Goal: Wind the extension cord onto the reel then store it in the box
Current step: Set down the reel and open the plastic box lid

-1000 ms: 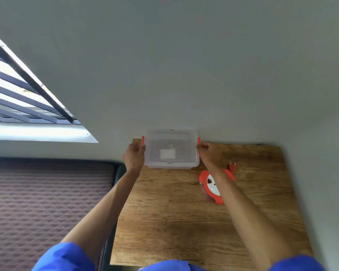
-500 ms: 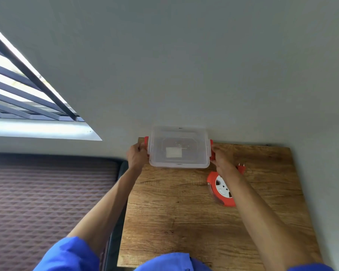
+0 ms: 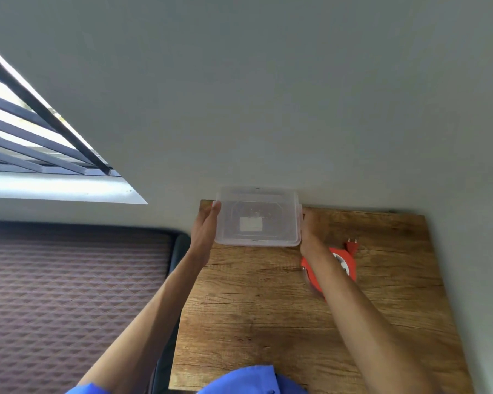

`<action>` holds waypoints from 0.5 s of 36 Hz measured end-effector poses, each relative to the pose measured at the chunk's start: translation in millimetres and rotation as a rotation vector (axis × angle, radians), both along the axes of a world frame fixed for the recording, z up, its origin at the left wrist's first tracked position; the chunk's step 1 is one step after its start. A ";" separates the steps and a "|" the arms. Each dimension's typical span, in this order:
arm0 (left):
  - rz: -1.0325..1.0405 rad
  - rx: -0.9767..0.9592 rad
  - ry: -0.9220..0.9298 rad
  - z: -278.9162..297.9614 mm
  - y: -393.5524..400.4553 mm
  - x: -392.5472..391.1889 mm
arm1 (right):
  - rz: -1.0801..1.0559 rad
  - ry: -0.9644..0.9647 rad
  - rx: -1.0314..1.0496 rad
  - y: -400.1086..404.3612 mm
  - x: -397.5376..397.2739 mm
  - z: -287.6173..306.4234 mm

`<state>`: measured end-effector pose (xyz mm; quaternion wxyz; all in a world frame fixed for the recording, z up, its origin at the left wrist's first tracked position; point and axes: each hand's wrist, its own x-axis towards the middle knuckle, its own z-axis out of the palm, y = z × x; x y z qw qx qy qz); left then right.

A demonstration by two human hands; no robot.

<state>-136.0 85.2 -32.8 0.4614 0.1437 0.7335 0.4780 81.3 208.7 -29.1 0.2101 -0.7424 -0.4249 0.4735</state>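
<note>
A clear plastic box [image 3: 256, 242] with its lid on stands at the far edge of the wooden table [image 3: 268, 314], against the wall. My left hand [image 3: 206, 227] lies flat against its left side and my right hand [image 3: 308, 226] clasps its right side. The orange extension cord reel [image 3: 346, 264] with a white centre lies on the table just right of the box, partly hidden under my right forearm. Its orange plug [image 3: 352, 245] sticks out at the reel's far side. No loose cord shows.
A grey wall rises right behind the table. Left of the table lies a dark quilted mattress [image 3: 69, 285], lower than the tabletop. A barred window [image 3: 26, 137] is at the upper left. Bare wood stretches between the box and me.
The red latches seen at the box's two sides no longer show; both hands now cover those sides. The reel has stayed put.
</note>
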 end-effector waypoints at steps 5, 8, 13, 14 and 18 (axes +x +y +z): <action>-0.079 0.032 -0.152 7.0 1.3 -7.9 | -0.357 0.521 -0.063 -5.8 9.4 1.4; -0.059 0.075 -0.242 15.1 3.8 -10.5 | -0.453 0.601 -0.056 -8.2 7.8 3.0; -0.007 0.118 -0.315 16.3 7.9 -12.7 | -0.509 0.648 -0.068 -11.1 4.9 2.7; 0.004 0.124 -0.316 14.9 7.6 -13.1 | -0.510 0.646 -0.064 -10.9 4.9 1.8; 0.057 0.098 -0.316 13.7 5.6 -14.6 | -0.526 0.698 -0.048 -12.4 5.1 1.3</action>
